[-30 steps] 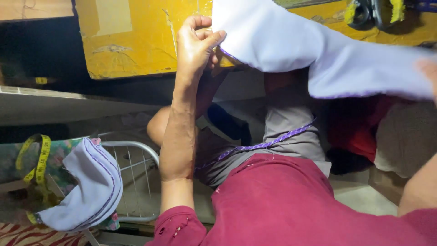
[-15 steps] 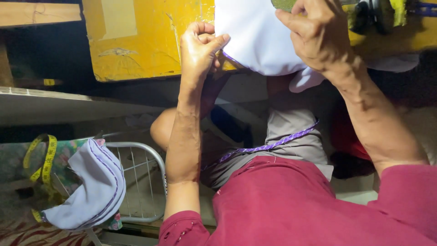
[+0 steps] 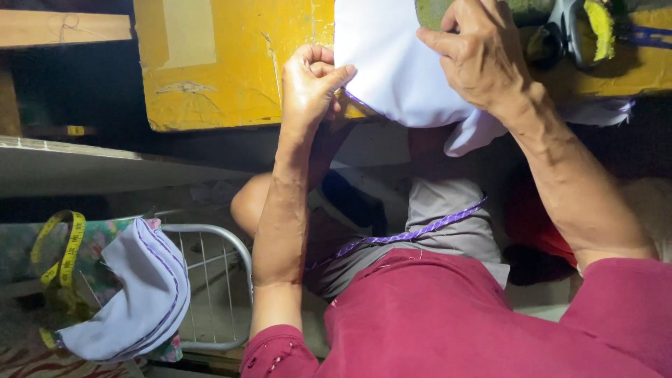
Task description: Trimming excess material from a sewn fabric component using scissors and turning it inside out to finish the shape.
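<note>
Pinching the white cloth point(image 3: 399, 77) at upper centre, the left hand point(image 3: 311, 87) is gripping its left edge while the right hand point(image 3: 476, 59) is clamping its top right.

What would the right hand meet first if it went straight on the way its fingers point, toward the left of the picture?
The right hand rests on the white cloth, fingers pointing at the left hand, which pinches the cloth's edge. It would likely slide over the cloth and meet that hand first, though depth is unclear.
</note>
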